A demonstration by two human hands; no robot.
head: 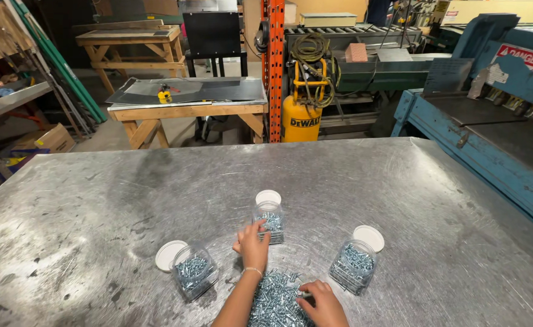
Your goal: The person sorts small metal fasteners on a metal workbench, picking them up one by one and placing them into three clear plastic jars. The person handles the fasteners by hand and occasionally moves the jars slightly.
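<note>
A yellow air compressor point(300, 118) stands beyond the metal table, beside a wooden workbench point(185, 111) and blue machine point(490, 139).

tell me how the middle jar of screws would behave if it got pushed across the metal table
The middle jar looks partly filled with metal screws, so it is probably heavy for its size. Its clear walls look like plastic, so likely not fragile. It stands upright and open on the smooth metal table, so it would probably slide, though a high push by the left hand might tip it.

Left hand point(253, 244) fingertips at middle clear jar point(269, 221) of screws. Right hand point(322, 300) rests on loose screw pile point(275, 298) at metal table's point(97, 200) near edge. Two more open jars point(194, 275) point(354, 263) flank it, white lids point(169, 255) beside.
</note>
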